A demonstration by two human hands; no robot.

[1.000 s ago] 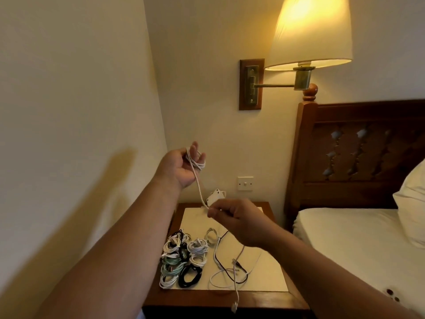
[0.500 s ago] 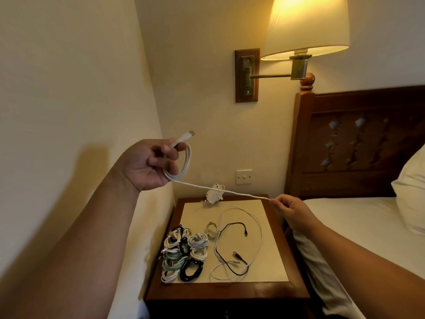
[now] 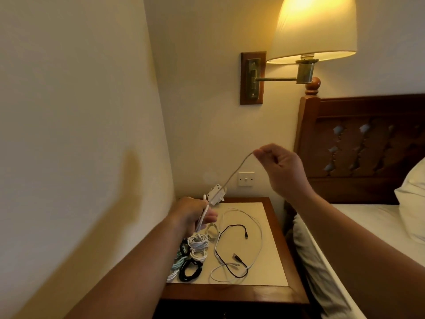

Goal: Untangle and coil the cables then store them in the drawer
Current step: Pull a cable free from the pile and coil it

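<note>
A white cable (image 3: 232, 174) runs taut between my two hands above the bedside table (image 3: 234, 293). My left hand (image 3: 193, 212) is low over the table's back left, closed around loops of the cable near its plug end. My right hand (image 3: 279, 166) is raised higher to the right and pinches the other end between thumb and finger. On the table's pale mat lie a loose black cable (image 3: 230, 252) and a loose white cable (image 3: 257, 229), crossed over each other. Several coiled cables (image 3: 193, 256), white, black and pale green, lie in a group at the left. No drawer shows.
A white charger plug (image 3: 216, 194) sits at the table's back edge against the wall. A wall lamp (image 3: 312, 28) hangs above, with a light switch (image 3: 246, 178) below it. A wooden headboard (image 3: 363, 143) and a bed with a pillow (image 3: 411, 201) lie to the right. A wall closes the left side.
My left hand has dropped from chest height down to the table's back left. My right hand has risen from the table's right edge and moved left, so the cable now slopes upward to the right.
</note>
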